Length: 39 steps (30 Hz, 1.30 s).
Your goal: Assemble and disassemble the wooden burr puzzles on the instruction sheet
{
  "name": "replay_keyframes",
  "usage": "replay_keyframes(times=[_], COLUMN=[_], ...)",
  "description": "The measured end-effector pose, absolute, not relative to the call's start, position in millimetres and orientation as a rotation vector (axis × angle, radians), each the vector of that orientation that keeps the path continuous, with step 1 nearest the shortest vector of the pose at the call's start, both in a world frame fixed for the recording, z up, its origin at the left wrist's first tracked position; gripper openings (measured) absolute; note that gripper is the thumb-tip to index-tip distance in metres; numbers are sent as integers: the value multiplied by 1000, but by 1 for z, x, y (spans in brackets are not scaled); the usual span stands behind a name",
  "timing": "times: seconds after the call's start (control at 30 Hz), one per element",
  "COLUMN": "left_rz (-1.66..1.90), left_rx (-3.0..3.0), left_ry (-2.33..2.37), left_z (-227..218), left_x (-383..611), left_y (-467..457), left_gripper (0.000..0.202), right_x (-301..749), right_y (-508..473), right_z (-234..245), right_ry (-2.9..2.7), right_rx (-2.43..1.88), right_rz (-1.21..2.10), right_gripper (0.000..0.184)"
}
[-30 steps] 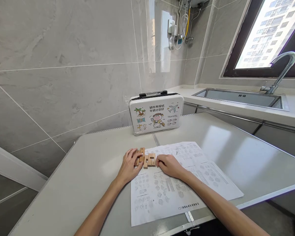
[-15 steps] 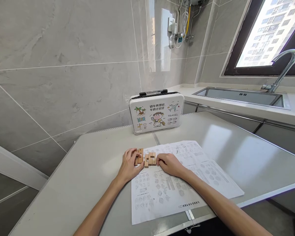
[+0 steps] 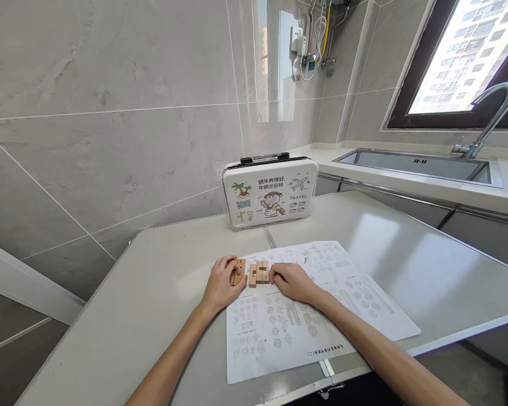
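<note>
A kitchen, shown by its inset sink (image 3: pixel 410 164), curved faucet (image 3: pixel 497 113) and tiled walls (image 3: pixel 110 67).

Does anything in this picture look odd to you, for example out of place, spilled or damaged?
Yes, the printed sheet seems to lie upside down from this viewpoint: its bold heading is along the near edge, with characters that look inverted. I see no spill or damage.

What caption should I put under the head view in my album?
Left hand around wooden blocks, right hand by other blocks on a printed sheet, white case behind.
</note>
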<state>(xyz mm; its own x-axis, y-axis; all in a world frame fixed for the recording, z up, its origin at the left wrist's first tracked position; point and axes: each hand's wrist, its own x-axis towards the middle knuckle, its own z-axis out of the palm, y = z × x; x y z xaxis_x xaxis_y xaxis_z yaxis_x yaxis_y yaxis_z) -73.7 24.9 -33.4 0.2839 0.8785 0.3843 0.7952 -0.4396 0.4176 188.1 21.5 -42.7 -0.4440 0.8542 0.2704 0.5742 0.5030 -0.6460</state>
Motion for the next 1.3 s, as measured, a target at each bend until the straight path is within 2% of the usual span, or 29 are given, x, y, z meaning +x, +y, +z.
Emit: replay_keyframes(times=[0.1,0.3,0.7,0.73,0.9,0.97,1.1,1.3], left_rz=[864,865,753,736,675,621,575,576], left_rx=[2373,2287,2325,2330,2362,2387,2437,2462], left_ry=[1571,1559,1462,1452,1401,1365,1281,1185], left_z=[-31,-26,-14,-14,-8,-4,1,0], left_x=[-73,-77,-104,-105,-105,-102,-94,-83], left_y=[25,15,-47,-52,-72,-76,-80,-76], left_gripper=[15,39,41,42,47,49,53,59], right_x=[188,189,184,182,161,150,128,106], right_y=[22,23,16,16,23,28,37,50], right_z=[-42,-45,-34,-32,-16,-12,-7,-7], right_ry=[-2173,-2163,-2286,-2304,-2413,-2451,-2481,-2456], right_rx=[-1171,-1159,-1093,-1130,-1343,-1390,-1453,-1418], right_rz=[635,624,503,487,369,319,233,354], right_gripper=[26,25,10,12,46,51,49,39])
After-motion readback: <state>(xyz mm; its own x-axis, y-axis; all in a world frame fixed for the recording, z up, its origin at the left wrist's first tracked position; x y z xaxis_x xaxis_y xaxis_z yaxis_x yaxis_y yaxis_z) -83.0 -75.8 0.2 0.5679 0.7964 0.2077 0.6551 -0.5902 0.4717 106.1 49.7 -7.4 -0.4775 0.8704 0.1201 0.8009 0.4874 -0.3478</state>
